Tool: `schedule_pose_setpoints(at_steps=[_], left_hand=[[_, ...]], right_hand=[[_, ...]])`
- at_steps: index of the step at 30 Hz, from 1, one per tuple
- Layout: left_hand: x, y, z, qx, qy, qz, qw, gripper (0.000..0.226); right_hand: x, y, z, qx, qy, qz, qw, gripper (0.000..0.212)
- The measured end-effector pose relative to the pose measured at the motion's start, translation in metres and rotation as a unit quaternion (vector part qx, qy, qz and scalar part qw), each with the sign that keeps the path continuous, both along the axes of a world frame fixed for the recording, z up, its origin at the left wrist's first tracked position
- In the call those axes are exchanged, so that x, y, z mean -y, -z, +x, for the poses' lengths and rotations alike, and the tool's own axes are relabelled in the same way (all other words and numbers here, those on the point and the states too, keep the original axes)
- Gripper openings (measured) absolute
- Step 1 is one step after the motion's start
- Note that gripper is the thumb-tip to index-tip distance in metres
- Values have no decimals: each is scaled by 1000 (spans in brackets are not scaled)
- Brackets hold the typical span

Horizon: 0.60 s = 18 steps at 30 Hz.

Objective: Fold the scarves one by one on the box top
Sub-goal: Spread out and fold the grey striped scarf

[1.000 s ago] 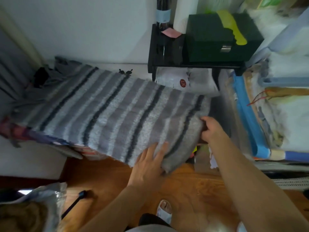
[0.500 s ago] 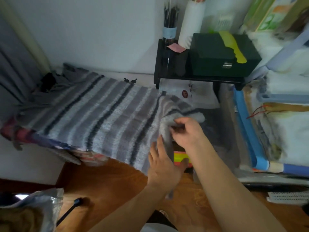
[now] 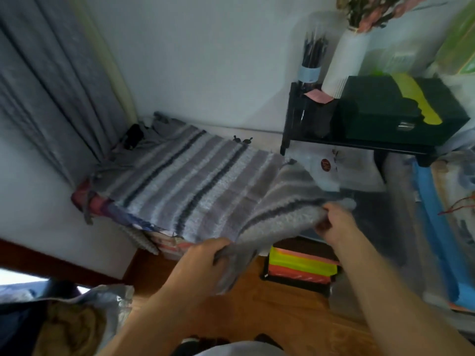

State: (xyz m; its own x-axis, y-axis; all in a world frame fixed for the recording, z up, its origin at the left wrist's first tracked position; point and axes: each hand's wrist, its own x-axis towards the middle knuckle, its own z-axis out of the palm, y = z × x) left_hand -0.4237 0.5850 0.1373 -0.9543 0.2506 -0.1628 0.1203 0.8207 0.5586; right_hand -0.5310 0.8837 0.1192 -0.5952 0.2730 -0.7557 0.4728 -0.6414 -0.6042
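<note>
Both hands are gripping the near end of a grey striped scarf (image 3: pixel 185 181), left hand (image 3: pixel 203 260) pinching the front corner and right hand (image 3: pixel 334 222) holding the lifted edge, while the rest is lying spread across the box top beside a black shelf (image 3: pixel 359 147).

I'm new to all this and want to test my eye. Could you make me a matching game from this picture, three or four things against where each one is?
Things:
1. striped scarf
2. white vase
3. yellow comb
4. bright folders

Places:
A. on the dark green box
B. on the floor
C. held at its near end by the left hand and right hand
D. on the black shelf, by the wall

Pairs: 1-C, 2-D, 3-A, 4-B
</note>
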Motion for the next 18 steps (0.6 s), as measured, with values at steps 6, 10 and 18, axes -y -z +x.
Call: schedule_pose_setpoints(at_steps=[6,10,18], left_hand=[[91,45,-29,127,-46,-17,991,8],[143,42,-62,159,-107,83,978,9],[339,-28,-260,-69,-252,75,962,26]], right_hand=[[150,-31,-44,-113,-190,145,964,22],[238,-53,-127,-169,-149,158,961,20],[394,-119,-312,-224,-186,147,945,31]])
